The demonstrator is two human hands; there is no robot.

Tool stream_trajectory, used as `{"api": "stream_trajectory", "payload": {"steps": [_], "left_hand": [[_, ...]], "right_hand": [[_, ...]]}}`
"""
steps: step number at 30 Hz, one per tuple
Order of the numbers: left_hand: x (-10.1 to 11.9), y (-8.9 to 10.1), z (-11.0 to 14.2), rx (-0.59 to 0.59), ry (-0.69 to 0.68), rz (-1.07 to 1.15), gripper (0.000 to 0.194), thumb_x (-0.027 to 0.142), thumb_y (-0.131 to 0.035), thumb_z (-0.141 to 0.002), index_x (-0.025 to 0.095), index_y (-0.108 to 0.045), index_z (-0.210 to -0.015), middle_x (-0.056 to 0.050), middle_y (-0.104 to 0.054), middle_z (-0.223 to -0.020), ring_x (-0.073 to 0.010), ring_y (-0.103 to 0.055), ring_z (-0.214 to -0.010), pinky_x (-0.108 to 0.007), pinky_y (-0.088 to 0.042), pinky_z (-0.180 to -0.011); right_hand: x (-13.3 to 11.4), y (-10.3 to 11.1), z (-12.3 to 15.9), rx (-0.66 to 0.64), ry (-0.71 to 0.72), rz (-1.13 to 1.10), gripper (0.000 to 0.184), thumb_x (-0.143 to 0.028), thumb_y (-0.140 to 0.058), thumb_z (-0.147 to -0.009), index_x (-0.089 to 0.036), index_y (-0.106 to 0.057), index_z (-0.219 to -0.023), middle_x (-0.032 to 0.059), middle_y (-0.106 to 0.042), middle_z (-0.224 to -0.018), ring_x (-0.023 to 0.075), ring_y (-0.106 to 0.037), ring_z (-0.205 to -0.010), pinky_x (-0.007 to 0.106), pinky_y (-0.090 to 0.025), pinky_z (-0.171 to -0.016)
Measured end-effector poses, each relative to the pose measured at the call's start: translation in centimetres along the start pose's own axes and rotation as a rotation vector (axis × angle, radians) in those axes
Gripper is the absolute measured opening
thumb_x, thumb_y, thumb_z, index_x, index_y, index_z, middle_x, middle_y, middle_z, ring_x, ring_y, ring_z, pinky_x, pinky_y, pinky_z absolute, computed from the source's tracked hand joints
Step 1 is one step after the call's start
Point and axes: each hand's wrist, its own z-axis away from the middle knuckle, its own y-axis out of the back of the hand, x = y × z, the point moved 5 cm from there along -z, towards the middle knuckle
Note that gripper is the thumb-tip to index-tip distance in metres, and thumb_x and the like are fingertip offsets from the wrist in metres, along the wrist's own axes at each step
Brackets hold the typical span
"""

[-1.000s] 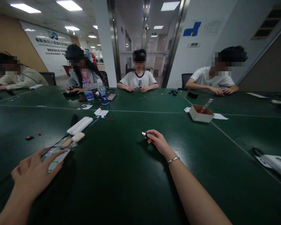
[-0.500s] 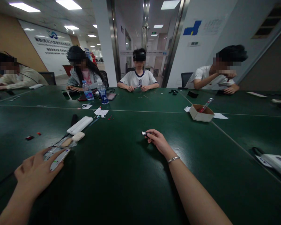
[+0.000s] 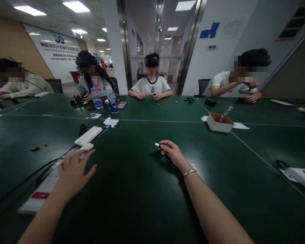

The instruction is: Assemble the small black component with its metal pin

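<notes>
My right hand [image 3: 170, 151] is closed over the middle of the table, pinching a small black thing with a shiny metal end [image 3: 157, 144]. The rest of that thing is hidden in the fingers. At the left, my left hand [image 3: 72, 173] is open with fingers spread, holding nothing. Its fingertips are just short of, or over, a rounded white object [image 3: 86, 147]; contact I cannot tell. Partly beneath that hand and wrist lies a long flat white box with a red patch [image 3: 38, 196]. Dark cables [image 3: 38, 168] run beside it.
A white power bank-like block [image 3: 88, 136] lies beyond my left hand. Two water bottles [image 3: 113, 103] stand farther back. An open cardboard box [image 3: 220, 127] holds a red-labelled tube. Small red bits [image 3: 35, 149] lie at left, a white device [image 3: 303, 178] at right. Several people sit across the green table [image 3: 132, 203].
My left hand has moved right and away from me, off the flat white things it was gripping, and its fingers have spread. My right hand stays in place with the small thing.
</notes>
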Motion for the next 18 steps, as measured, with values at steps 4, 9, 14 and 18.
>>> {"api": "stream_trajectory", "payload": {"steps": [4,9,14,18], "left_hand": [[10.3,0.8,-2.5,-0.162,-0.362,0.203,0.056,0.046,-0.042,-0.086,0.036,-0.034,-0.140,-0.005,-0.046,-0.137,-0.0302,-0.039,-0.126,-0.054,-0.031,-0.104],[19.3,-1.3,-5.5,-0.451,-0.494,0.615,0.063,0.056,-0.042,-0.086,0.026,-0.035,-0.141,-0.010,-0.057,-0.127,-0.0246,-0.051,-0.116,-0.039,-0.041,-0.098],[23.6,-5.0,-7.2,-0.403,-0.366,1.085,0.047,0.052,-0.035,-0.090,0.024,-0.051,-0.123,-0.007,-0.062,-0.119,-0.0189,-0.060,-0.101,-0.032,-0.046,-0.090],[23.9,-7.0,-7.2,-0.334,-0.314,1.226,0.039,0.048,-0.034,-0.091,0.021,-0.057,-0.107,-0.005,-0.065,-0.099,-0.0158,-0.061,-0.085,-0.029,-0.048,-0.081]], "right_hand": [[0.0,0.1,0.1,0.003,0.007,-0.021,0.032,-0.037,-0.076,-0.070,-0.018,-0.065,-0.092,0.0023,-0.065,-0.074,0.0108,-0.054,-0.058,0.024,-0.041,-0.056],[0.1,0.3,0.0,0.019,0.003,-0.084,0.033,-0.036,-0.078,-0.067,-0.018,-0.065,-0.091,0.0019,-0.066,-0.074,0.0107,-0.054,-0.058,0.024,-0.042,-0.055],[0.4,0.4,-0.3,0.015,0.014,-0.086,0.031,-0.036,-0.080,-0.064,-0.019,-0.066,-0.087,-0.0007,-0.063,-0.071,0.0100,-0.054,-0.055,0.024,-0.042,-0.054],[0.5,0.3,-0.5,-0.019,0.035,-0.039,0.030,-0.036,-0.078,-0.066,-0.019,-0.067,-0.089,-0.0009,-0.061,-0.071,0.0109,-0.054,-0.057,0.024,-0.042,-0.054]]}}
